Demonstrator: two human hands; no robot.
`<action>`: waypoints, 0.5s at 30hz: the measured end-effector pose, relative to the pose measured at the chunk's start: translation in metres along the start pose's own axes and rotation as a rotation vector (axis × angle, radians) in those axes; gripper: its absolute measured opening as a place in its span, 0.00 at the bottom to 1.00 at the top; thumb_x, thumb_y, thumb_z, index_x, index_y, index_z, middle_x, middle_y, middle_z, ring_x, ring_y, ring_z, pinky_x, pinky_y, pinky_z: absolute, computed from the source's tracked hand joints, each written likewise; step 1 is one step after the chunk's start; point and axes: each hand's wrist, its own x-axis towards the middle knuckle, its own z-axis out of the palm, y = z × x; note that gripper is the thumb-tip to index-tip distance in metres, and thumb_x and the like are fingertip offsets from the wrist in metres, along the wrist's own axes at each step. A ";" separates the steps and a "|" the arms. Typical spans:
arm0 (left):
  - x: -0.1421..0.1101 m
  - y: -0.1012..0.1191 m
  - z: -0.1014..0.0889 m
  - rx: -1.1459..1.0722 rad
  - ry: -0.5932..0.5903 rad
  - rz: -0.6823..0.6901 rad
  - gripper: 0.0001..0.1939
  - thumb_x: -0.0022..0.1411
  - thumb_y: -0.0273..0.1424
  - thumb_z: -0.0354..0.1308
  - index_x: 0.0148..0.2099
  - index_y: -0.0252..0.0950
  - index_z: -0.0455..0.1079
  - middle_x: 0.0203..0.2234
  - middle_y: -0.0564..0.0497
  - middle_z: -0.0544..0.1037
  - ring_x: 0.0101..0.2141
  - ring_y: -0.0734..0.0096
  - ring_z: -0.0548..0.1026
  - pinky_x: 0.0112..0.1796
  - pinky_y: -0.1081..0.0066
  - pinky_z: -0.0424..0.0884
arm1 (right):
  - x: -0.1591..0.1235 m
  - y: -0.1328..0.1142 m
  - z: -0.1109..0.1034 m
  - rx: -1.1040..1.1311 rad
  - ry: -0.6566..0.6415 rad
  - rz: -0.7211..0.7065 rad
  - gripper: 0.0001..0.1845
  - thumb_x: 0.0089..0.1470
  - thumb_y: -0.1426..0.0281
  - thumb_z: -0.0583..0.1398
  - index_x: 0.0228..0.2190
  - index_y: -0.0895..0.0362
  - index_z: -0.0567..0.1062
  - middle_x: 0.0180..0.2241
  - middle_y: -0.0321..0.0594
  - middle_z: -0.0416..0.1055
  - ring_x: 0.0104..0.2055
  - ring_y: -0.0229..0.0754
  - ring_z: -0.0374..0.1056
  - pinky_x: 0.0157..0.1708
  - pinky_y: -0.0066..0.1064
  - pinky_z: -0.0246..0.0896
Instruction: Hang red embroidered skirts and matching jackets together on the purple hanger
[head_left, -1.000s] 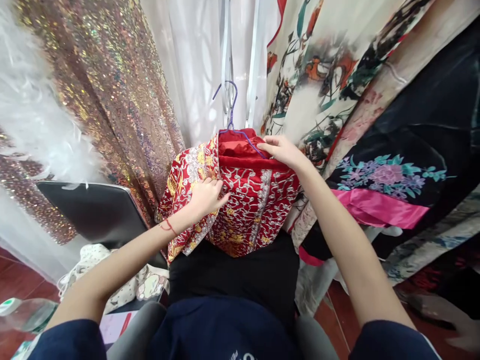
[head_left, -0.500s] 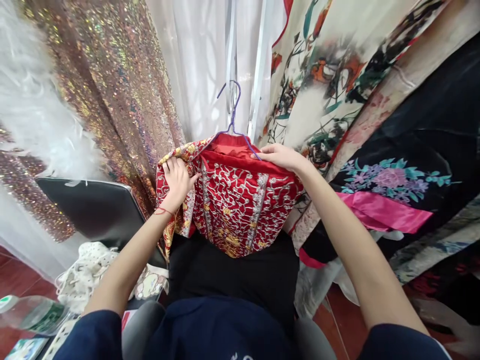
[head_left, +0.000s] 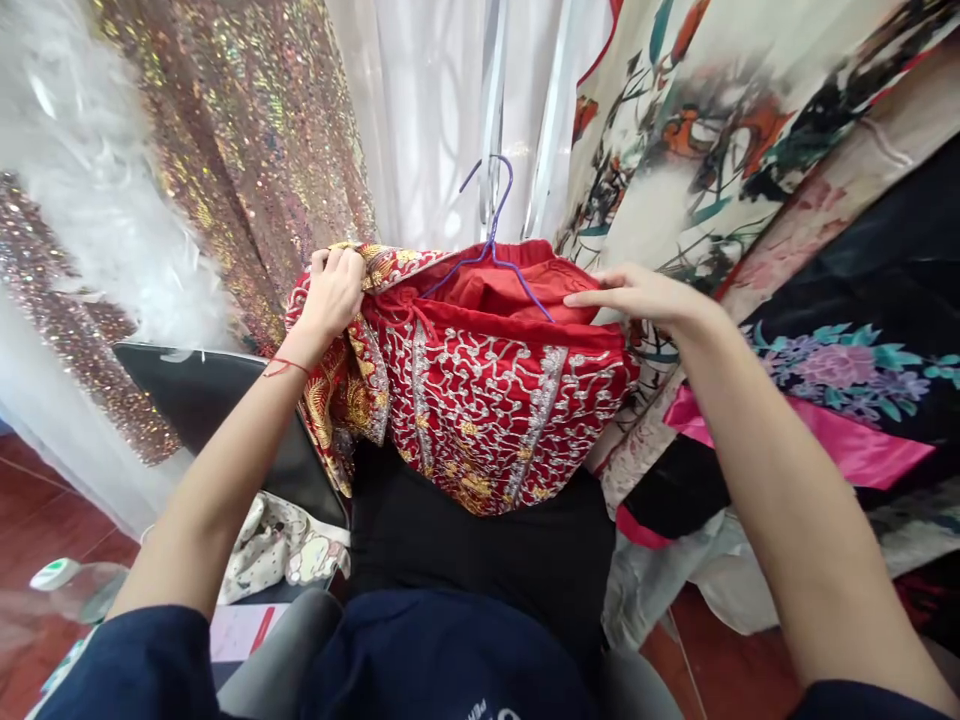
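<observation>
A red garment [head_left: 480, 400] with gold and silver embroidery lies in my lap on a purple wire hanger [head_left: 501, 255], whose hook points up. My left hand [head_left: 334, 290] is closed on the garment's upper left edge, lifting that gold-trimmed fold. My right hand [head_left: 645, 295] rests at the upper right of the garment, beside the hanger's right arm, with fingers pressed together on the red cloth. A thin red string circles my left wrist.
Hanging clothes surround me: a sequinned gold dress [head_left: 247, 150] and white feathers [head_left: 105, 220] at left, a white sheer curtain [head_left: 435, 110] ahead, floral printed robes [head_left: 750, 130] and a black robe with a pink sash [head_left: 847, 400] at right. A black chair back [head_left: 217, 400] stands left.
My left hand moved from the garment's front up to its upper left edge and gripped the fold. The garment's top spread wider, and my right hand shifted slightly right along it.
</observation>
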 end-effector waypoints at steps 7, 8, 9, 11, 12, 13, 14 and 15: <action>-0.006 -0.018 -0.001 -0.538 -0.383 -0.097 0.07 0.38 0.28 0.53 0.25 0.39 0.58 0.21 0.55 0.63 0.27 0.69 0.63 0.33 0.69 0.62 | -0.017 0.038 0.034 0.276 -0.031 0.033 0.28 0.32 0.49 0.74 0.32 0.55 0.82 0.27 0.36 0.78 0.29 0.41 0.72 0.35 0.33 0.67; -0.006 -0.020 -0.001 -0.607 -0.441 -0.117 0.06 0.37 0.28 0.51 0.24 0.38 0.59 0.20 0.55 0.63 0.26 0.71 0.62 0.31 0.70 0.60 | -0.018 0.038 0.036 0.264 -0.008 0.006 0.28 0.34 0.48 0.73 0.33 0.55 0.82 0.28 0.36 0.78 0.29 0.41 0.71 0.35 0.33 0.67; -0.006 -0.022 -0.001 -0.647 -0.477 -0.138 0.05 0.36 0.28 0.50 0.23 0.38 0.60 0.20 0.55 0.64 0.25 0.71 0.62 0.29 0.71 0.59 | -0.020 0.038 0.038 0.248 0.019 -0.022 0.28 0.36 0.47 0.72 0.34 0.55 0.82 0.29 0.36 0.78 0.29 0.41 0.71 0.35 0.34 0.67; -0.001 -0.023 0.000 -0.635 -0.449 -0.200 0.03 0.37 0.28 0.49 0.21 0.38 0.60 0.17 0.55 0.64 0.23 0.71 0.62 0.28 0.71 0.57 | -0.023 0.034 0.043 0.209 0.100 -0.095 0.29 0.40 0.45 0.69 0.34 0.56 0.82 0.30 0.36 0.78 0.30 0.42 0.70 0.35 0.33 0.65; 0.003 -0.022 0.000 -0.590 -0.378 -0.249 0.01 0.38 0.27 0.49 0.20 0.38 0.59 0.16 0.55 0.64 0.23 0.71 0.62 0.28 0.71 0.57 | -0.024 0.032 0.046 0.176 0.163 -0.146 0.28 0.43 0.45 0.68 0.34 0.56 0.81 0.29 0.36 0.77 0.29 0.41 0.69 0.34 0.32 0.64; 0.009 -0.021 0.001 -0.530 -0.285 -0.298 0.02 0.39 0.26 0.49 0.20 0.38 0.58 0.16 0.54 0.64 0.23 0.71 0.62 0.28 0.70 0.57 | -0.026 0.029 0.049 0.123 0.242 -0.203 0.26 0.46 0.46 0.66 0.33 0.57 0.81 0.28 0.35 0.75 0.29 0.40 0.67 0.33 0.31 0.62; 0.015 -0.018 0.002 -0.468 -0.179 -0.336 0.04 0.40 0.25 0.50 0.20 0.38 0.58 0.16 0.54 0.64 0.23 0.71 0.62 0.29 0.70 0.58 | -0.029 0.026 0.053 0.048 0.339 -0.262 0.24 0.49 0.47 0.64 0.31 0.57 0.80 0.26 0.34 0.72 0.27 0.39 0.64 0.31 0.30 0.59; 0.023 -0.014 0.004 -0.410 -0.065 -0.357 0.05 0.42 0.24 0.51 0.21 0.38 0.58 0.17 0.54 0.64 0.24 0.70 0.62 0.30 0.69 0.59 | -0.031 0.024 0.057 -0.038 0.448 -0.314 0.22 0.52 0.49 0.63 0.28 0.57 0.78 0.23 0.33 0.69 0.26 0.37 0.61 0.30 0.29 0.56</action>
